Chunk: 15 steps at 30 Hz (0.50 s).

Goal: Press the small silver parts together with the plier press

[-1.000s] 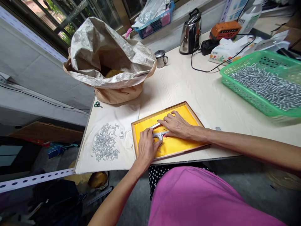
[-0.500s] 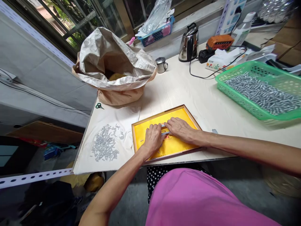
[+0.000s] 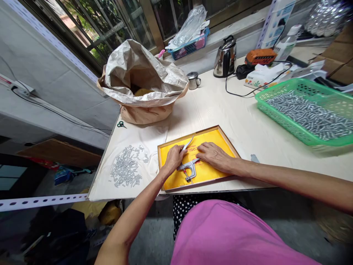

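A shallow tray (image 3: 230, 142) with a yellow lining lies at the table's front edge. Over its left half, my left hand (image 3: 174, 157) is closed round a grey hand-plier tool (image 3: 193, 169), whose pale handle sticks up past the fingers and whose C-shaped jaw points toward me. My right hand (image 3: 211, 155) rests over the tray's right half, fingers curled beside the end of the tool; what they pinch, if anything, is hidden. Left of the tray, a pile of small metal pins (image 3: 125, 167) lies on a white cloth (image 3: 103, 184).
A large open sack (image 3: 146, 112) stands at the back left, small scissors (image 3: 120, 124) near it. Behind are a lidded metal cup (image 3: 193, 81) and a kettle (image 3: 225, 59) with a black cord. A green basket (image 3: 300, 134) of metal pieces sits at the right.
The tool, mostly covered by both hands before, now shows its jaw and handle. My left hand has turned with it and moved slightly left; my right hand has shifted slightly right. The camera view has shifted.
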Motion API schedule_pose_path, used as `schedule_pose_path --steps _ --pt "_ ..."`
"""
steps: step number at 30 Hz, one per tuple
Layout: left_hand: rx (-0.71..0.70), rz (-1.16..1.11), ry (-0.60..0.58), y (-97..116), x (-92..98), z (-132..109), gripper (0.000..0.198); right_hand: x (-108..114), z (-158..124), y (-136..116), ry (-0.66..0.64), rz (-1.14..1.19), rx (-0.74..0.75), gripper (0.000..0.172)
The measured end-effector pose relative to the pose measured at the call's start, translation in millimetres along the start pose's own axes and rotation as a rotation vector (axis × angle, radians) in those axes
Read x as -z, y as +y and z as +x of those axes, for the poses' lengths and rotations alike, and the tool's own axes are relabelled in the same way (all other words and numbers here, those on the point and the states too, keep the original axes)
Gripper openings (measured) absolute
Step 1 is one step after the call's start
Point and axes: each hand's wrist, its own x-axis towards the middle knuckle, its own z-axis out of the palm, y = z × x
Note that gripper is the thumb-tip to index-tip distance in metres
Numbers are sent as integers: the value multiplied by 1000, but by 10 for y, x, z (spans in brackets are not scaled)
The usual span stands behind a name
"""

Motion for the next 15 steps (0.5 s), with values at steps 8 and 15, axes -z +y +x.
schedule_pose_path --steps 8,15 --pt "172 -359 278 140 -95 28 20 13 -110 -178 88 -45 -3 22" --pt "139 -158 449 -292 304 -233 26 66 -330 -108 158 121 -16 30"
